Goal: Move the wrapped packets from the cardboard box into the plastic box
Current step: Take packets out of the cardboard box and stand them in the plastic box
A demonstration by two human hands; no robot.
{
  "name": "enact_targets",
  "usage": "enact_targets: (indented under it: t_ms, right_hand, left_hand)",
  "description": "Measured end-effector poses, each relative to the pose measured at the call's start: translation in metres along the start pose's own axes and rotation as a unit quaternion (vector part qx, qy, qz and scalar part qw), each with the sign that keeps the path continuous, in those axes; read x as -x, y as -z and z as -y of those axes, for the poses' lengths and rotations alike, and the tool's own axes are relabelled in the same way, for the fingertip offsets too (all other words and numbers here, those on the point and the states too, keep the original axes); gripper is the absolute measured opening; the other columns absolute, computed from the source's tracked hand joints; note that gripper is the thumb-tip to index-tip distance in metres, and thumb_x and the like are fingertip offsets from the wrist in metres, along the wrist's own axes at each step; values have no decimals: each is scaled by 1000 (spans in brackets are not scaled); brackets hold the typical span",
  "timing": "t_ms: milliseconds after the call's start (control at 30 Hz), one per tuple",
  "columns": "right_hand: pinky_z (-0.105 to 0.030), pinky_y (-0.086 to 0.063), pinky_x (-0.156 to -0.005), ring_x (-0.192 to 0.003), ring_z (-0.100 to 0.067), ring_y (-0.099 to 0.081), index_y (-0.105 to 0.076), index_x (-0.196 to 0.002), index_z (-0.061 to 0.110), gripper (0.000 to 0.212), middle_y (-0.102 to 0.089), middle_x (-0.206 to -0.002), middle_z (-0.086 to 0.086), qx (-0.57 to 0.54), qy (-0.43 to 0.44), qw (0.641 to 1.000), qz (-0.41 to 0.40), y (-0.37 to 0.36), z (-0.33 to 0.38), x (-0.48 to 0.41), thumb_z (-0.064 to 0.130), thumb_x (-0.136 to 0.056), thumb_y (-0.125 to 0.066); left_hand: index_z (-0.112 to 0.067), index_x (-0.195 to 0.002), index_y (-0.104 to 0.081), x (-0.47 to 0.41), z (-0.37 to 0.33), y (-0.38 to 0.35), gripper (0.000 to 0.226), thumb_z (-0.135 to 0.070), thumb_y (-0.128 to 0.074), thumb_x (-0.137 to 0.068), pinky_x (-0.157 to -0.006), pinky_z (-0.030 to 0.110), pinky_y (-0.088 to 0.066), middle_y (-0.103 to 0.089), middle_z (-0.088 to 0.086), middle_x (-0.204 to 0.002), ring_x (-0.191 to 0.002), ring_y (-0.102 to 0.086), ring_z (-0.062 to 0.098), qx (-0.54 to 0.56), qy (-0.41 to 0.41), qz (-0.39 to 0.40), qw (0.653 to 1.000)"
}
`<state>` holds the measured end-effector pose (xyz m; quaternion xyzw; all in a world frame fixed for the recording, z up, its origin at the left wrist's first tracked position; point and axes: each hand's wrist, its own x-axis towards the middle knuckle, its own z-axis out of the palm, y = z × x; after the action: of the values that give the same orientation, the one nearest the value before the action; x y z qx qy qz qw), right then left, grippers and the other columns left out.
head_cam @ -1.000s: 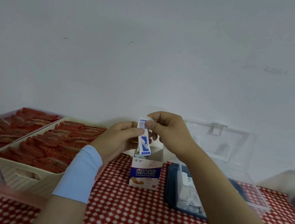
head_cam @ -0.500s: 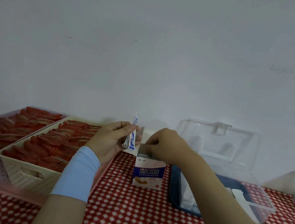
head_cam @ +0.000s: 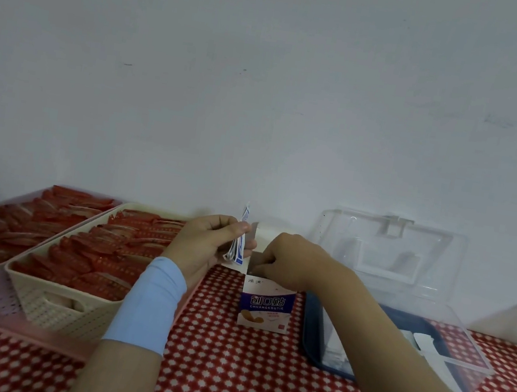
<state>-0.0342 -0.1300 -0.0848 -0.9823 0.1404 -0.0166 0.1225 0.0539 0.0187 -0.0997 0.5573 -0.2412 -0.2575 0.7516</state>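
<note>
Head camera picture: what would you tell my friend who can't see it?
A person's left hand holds a few wrapped packets while the right hand reaches into the open cardboard box on a red checked tablecloth. An open clear plastic box sits just right of it; baskets of red packets sit to the left.

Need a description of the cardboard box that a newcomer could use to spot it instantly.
On the red checked tablecloth, look between the cream basket of red packs and the clear plastic box. The cardboard box stands upright there, its top open under the right hand. It is the only small carton, white with a purple band of lettering.
</note>
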Motion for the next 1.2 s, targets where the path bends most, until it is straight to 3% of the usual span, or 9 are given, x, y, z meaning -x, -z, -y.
enact_targets:
  t_ms: [200, 300, 400, 467, 567, 733, 867, 1133, 1200]
  right_hand:
    - [-25, -49, -63, -82, -13, -64, -75, -109, 38, 22, -68, -86, 12, 53, 28, 998, 3, -2, 1, -3, 34, -97, -56]
    - [-29, -56, -73, -86, -12, -66, -75, -108, 31, 20, -72, -96, 11, 35, 15, 999, -32, 1, -1, -2, 29, -95, -60]
    - [-25, -54, -79, -87, -9, -64, -74, -100, 26, 12, -69, -93, 13, -77, 3, 986, -150, 14, -10, 8, 27, -95, -63]
    - [-13, -46, -68, -77, 0, -61, -72, -92, 26, 9, -67, -85, 15, -167, 4, 961, -219, 25, -19, 18, 28, -95, -64]
    - [-14, -39, -56, -53, 1, -51, -71, -84, 21, 15, -63, -68, 17, -310, 14, 913, -265, 36, -30, 36, 18, -96, -64]
    - [-18, -41, -51, -51, -9, -46, -74, -89, 12, 14, -62, -57, 14, -401, 33, 877, -263, 37, -39, 68, 9, -96, -62]
    - [-17, -47, -55, -58, -8, -60, -76, -87, 10, 13, -74, -75, -2, -430, 41, 864, -257, 35, -48, 88, 6, -93, -66]
    - [-22, -59, -72, -84, -22, -73, -74, -91, 9, 4, -76, -92, -9, -445, 16, 859, -252, 33, -82, 124, 9, -91, -71]
    - [-24, -59, -74, -81, -22, -73, -73, -90, 7, 2, -76, -89, -9, -446, 21, 860, -246, 36, -90, 132, 8, -90, -71]
  left_hand:
    - [2, -90, -66, -1, 1, -1, 13, -11, -67, -91, -72, 30, -60, -76, 14, -94, -91, -75, 26, -24, -1, -1, 1000]
    - [0, -88, -66, -2, 1, -3, 12, -11, -67, -92, -78, 34, -60, -77, 13, -95, -92, -75, 27, -32, -6, -5, 999]
    - [-3, -84, -68, -3, 1, -5, 10, -11, -68, -90, -85, 40, -58, -77, 13, -94, -91, -75, 29, -26, -18, -17, 999]
    - [-3, -85, -70, -4, 1, -8, 10, -11, -68, -90, -85, 41, -58, -77, 13, -91, -88, -75, 26, -21, -30, -29, 999]
    - [6, -99, -67, -6, 0, -19, 20, -12, -67, -92, -83, 39, -59, -76, 14, -88, -87, -75, 24, 2, -36, -22, 999]
    - [7, -113, -66, 4, -3, -52, 33, -17, -65, -91, -66, 30, -59, -73, 17, -102, -85, -73, 23, 64, 18, 77, 995]
    - [4, -124, -62, 14, 10, -85, 40, -22, -61, -93, -80, 36, -60, -70, 21, -116, -102, -70, 31, 91, 66, 166, 980]
    - [-4, -118, -66, 35, 32, -132, 44, -30, -60, -83, -82, 32, -60, -73, 15, -110, -99, -72, 20, 76, 110, 236, 962]
    - [-4, -120, -65, 37, 35, -141, 45, -29, -61, -83, -80, 32, -61, -73, 15, -111, -98, -73, 21, 78, 120, 240, 960]
